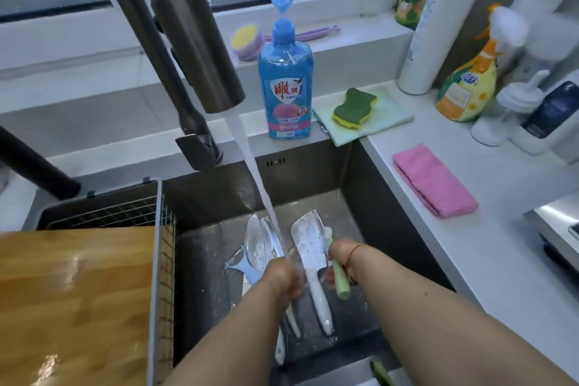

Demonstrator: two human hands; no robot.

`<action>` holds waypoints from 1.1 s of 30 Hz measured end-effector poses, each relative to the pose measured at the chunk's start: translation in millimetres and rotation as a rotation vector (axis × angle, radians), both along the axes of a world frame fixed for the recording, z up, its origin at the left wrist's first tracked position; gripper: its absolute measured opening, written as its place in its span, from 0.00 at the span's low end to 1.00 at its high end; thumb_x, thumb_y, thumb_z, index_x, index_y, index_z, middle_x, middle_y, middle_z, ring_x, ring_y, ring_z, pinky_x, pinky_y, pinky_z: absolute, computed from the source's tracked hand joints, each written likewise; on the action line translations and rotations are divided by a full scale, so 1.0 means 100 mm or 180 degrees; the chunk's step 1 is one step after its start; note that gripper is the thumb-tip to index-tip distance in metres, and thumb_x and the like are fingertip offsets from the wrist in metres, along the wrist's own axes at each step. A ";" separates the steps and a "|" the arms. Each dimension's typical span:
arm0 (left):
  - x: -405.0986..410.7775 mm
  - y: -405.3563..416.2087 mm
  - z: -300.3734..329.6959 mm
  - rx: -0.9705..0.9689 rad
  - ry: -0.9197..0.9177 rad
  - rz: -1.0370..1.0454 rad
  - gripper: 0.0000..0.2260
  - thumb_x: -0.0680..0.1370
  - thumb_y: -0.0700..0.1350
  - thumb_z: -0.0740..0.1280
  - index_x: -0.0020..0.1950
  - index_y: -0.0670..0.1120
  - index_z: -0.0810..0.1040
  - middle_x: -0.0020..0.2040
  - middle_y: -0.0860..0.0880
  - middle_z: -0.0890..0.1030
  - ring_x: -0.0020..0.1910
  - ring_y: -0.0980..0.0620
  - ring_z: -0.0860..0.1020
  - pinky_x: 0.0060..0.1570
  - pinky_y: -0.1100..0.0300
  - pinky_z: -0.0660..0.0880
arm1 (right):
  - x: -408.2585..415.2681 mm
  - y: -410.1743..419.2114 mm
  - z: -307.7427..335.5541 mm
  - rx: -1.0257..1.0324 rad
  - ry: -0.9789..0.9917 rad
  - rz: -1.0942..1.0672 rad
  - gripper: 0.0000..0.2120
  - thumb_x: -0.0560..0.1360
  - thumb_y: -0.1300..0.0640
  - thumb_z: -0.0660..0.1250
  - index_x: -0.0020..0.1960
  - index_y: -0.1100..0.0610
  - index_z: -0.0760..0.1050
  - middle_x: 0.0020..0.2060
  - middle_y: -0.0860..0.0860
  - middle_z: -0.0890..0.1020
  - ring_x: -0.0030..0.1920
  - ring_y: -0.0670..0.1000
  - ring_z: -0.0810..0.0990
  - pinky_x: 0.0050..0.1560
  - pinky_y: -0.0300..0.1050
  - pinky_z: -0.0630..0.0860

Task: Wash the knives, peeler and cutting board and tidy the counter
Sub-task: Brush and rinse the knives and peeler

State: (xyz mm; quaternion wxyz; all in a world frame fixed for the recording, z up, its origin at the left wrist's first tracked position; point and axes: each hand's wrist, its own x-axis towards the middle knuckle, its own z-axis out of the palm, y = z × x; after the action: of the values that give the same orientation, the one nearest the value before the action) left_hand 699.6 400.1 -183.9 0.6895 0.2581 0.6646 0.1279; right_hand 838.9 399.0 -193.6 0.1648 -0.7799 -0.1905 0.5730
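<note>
Running water and motion blur are hiding the left hand (pixel 283 279), so I cannot tell whether its fingers are clenching a knife handle beneath it. The right hand (pixel 341 255) is curling its fingers around a pale green brush (pixel 338 279), whose head is lying against the cleaver (pixel 308 243). Three knives are lying in the sink (pixel 376 185), plus one blue peeler (pixel 242 266) at their left. One wooden cutting board (pixel 75 301) is sitting over the sink's left side; the table (pixel 501 229) is carrying one pink cloth (pixel 434 180).
</note>
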 end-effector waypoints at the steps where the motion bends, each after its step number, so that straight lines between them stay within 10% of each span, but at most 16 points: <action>1: 0.02 -0.01 -0.09 -0.0044 0.0029 0.0089 0.14 0.81 0.38 0.55 0.35 0.46 0.67 0.26 0.48 0.65 0.21 0.53 0.62 0.24 0.68 0.59 | 0.00 0.02 -0.06 -0.0068 0.0059 0.0134 0.13 0.77 0.68 0.55 0.35 0.58 0.64 0.34 0.53 0.68 0.35 0.49 0.67 0.59 0.51 0.71; 5: 0.07 -0.06 -0.15 -0.0289 -0.0023 0.0055 0.14 0.80 0.46 0.59 0.35 0.47 0.69 0.22 0.50 0.63 0.17 0.54 0.59 0.21 0.69 0.57 | -0.03 -0.03 -0.19 -0.0239 -0.0255 0.0550 0.12 0.77 0.65 0.55 0.35 0.58 0.65 0.33 0.53 0.69 0.34 0.50 0.68 0.44 0.44 0.73; 11: 0.16 -0.11 -0.31 -0.0716 -0.0261 -0.0030 0.24 0.80 0.58 0.56 0.55 0.38 0.78 0.44 0.40 0.80 0.40 0.44 0.78 0.36 0.57 0.72 | -0.08 -0.04 -0.25 -0.0374 -0.0233 0.1512 0.15 0.77 0.63 0.59 0.34 0.53 0.63 0.34 0.49 0.67 0.34 0.46 0.65 0.65 0.48 0.68; 25: 0.09 -0.09 -0.06 -0.0350 -0.0288 -0.0267 0.12 0.82 0.40 0.58 0.41 0.39 0.74 0.23 0.44 0.75 0.19 0.50 0.73 0.22 0.63 0.72 | -0.11 -0.02 0.16 -0.0484 0.1061 0.0648 0.10 0.80 0.62 0.50 0.51 0.67 0.67 0.28 0.62 0.79 0.29 0.56 0.79 0.30 0.46 0.78; 30: -0.11 -0.10 0.09 -0.0194 -0.0163 -0.0394 0.10 0.82 0.38 0.58 0.43 0.39 0.74 0.26 0.46 0.73 0.21 0.53 0.70 0.22 0.63 0.69 | -0.04 -0.03 0.52 0.0058 0.0445 0.0779 0.11 0.80 0.60 0.55 0.53 0.68 0.69 0.30 0.61 0.81 0.26 0.54 0.80 0.32 0.48 0.77; 33: -0.26 -0.15 0.19 -0.0132 -0.0138 -0.0449 0.10 0.81 0.37 0.58 0.40 0.40 0.72 0.27 0.46 0.70 0.22 0.53 0.66 0.20 0.65 0.65 | -0.01 -0.13 0.78 0.0365 -0.0747 0.1807 0.15 0.80 0.66 0.54 0.63 0.68 0.72 0.55 0.64 0.80 0.47 0.57 0.81 0.49 0.49 0.75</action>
State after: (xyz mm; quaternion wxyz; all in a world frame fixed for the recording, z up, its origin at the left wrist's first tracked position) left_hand 673.2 385.5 -165.1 0.7162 0.2872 0.6321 0.0708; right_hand 838.0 385.8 -115.4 0.0188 -0.7458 -0.4504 0.4905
